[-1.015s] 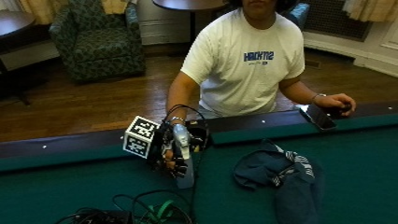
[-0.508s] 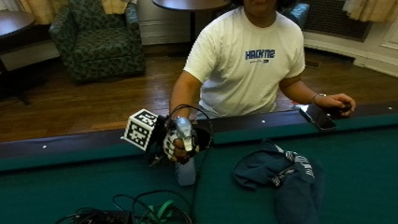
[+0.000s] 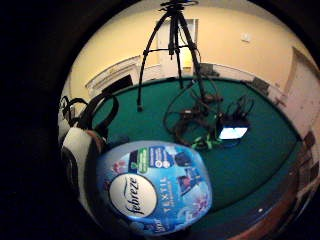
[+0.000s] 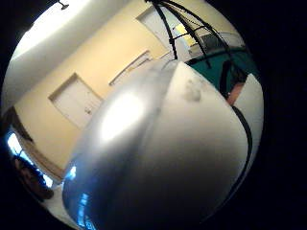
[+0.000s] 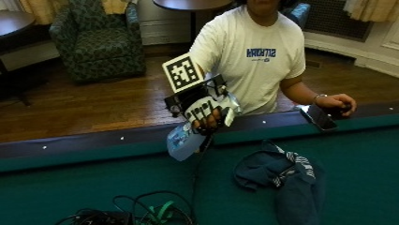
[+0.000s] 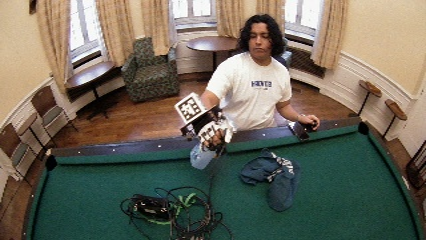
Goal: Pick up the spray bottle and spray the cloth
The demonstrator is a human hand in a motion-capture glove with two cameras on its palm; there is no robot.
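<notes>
Gripping the spray bottle point(image 5: 186, 140) with curled fingers point(image 5: 205, 123), right hand point(image 5: 209, 112) holds it tilted above the surface point(image 5: 93, 183); spray may miss the cloth point(image 5: 280, 176), lying well aside.

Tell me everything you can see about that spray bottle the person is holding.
The spray bottle looks like clear bluish plastic with a silvery-white top and a blue Febreze label for textiles. The gloved right hand grips it near the top, fingers curled round it, and it hangs tilted, lifted clear above the table's near rail. Nothing else touches it.
</notes>
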